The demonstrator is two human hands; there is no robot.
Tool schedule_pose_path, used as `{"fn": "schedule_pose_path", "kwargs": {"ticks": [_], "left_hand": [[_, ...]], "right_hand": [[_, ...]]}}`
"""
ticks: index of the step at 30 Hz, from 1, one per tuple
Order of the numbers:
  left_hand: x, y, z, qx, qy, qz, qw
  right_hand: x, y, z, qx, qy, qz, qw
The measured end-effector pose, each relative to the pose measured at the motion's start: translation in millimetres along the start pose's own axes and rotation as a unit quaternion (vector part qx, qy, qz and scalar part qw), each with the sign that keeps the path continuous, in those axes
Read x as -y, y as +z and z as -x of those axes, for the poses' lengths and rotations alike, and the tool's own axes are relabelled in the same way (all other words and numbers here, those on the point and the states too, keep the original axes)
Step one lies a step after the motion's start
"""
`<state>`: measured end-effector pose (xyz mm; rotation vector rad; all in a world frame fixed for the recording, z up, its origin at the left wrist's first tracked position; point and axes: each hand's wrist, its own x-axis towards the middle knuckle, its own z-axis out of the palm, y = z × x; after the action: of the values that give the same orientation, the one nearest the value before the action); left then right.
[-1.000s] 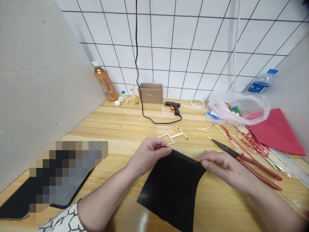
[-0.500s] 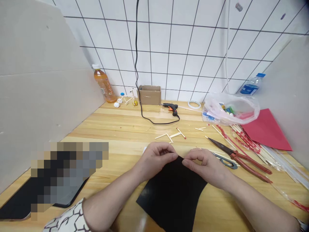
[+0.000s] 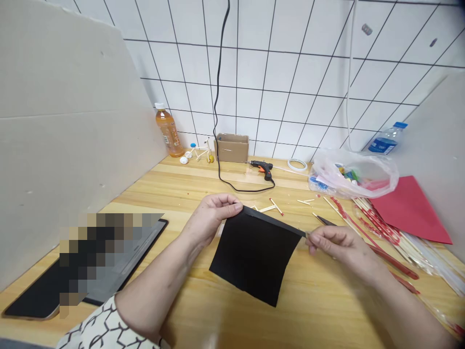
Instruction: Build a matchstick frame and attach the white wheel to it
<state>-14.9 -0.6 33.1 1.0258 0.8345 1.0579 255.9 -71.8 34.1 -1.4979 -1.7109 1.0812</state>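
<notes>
A black sheet [image 3: 254,257], which looks like paper, is held up above the wooden table [image 3: 189,310]. Its top edge has a narrow strip folded over. My left hand [image 3: 214,218] pinches the upper left corner between thumb and fingers. At the upper right corner, my right hand [image 3: 336,245] grips the end of the folded strip. Just behind the sheet lie several matchsticks [image 3: 267,208], some joined together. Pliers with red handles [image 3: 394,261] lie partly hidden under my right hand and forearm.
At the back stand an orange drink bottle [image 3: 169,133], a small stick model [image 3: 199,152], a cardboard box [image 3: 232,148] and a glue gun [image 3: 263,168]. A plastic bag [image 3: 378,182], red paper [image 3: 414,208] and a water bottle [image 3: 387,140] are right. Two dark devices [image 3: 32,295] lie left.
My hands have moved apart along the sheet's top edge, from pinching close together near its middle to its two corners. The folded strip now shows. The view has shifted slightly.
</notes>
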Motion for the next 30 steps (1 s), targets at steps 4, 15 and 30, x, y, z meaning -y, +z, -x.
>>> {"fn": "schedule_pose_path", "kwargs": {"ticks": [4,15,30], "left_hand": [[1,2.6,2,0.015,-0.015,-0.020,1.000],[14,27.0,21,0.113,-0.002,-0.113,0.987],[25,34.2,35,0.178,0.344,-0.513,0.766]], "right_hand": [[6,5,0,-0.049,-0.013,-0.011,0.999],[28,38,14,-0.023,-0.109,0.163,0.980],[21,54,16,-0.008,-0.242,0.264,0.934]]}}
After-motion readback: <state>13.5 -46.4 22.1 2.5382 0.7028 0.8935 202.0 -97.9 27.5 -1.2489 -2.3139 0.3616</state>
